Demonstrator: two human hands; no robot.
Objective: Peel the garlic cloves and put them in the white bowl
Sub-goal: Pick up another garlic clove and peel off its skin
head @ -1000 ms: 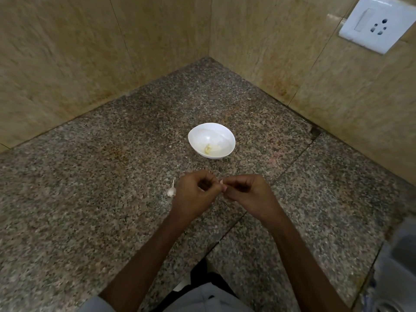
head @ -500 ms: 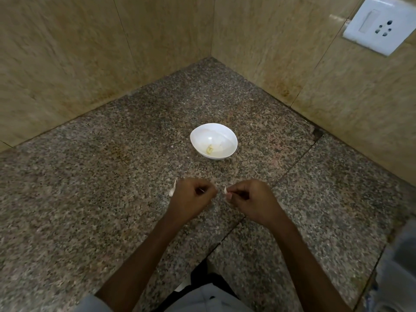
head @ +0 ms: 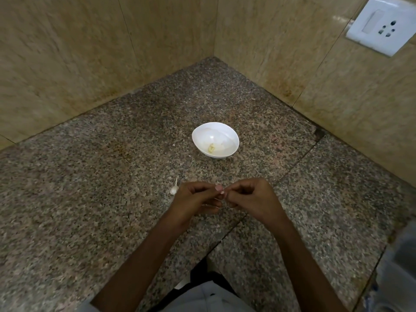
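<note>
While a spare clove (head: pixel 174 189) sits on the counter (head: pixel 90 199) just left of our left hand (head: pixel 193 202), its curled fingertips pinch a garlic clove (head: pixel 222 192) against those of our right hand (head: pixel 255 199), white bowl (head: pixel 213 131) beyond holding one peeled clove (head: pixel 211 148).

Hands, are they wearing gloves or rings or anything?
No gloves. The left hand and right hand are bare, with no rings, watch or bracelets showing. Nothing is worn further up either, until a pale grey sleeve edge peeks in by the left elbow.
</note>
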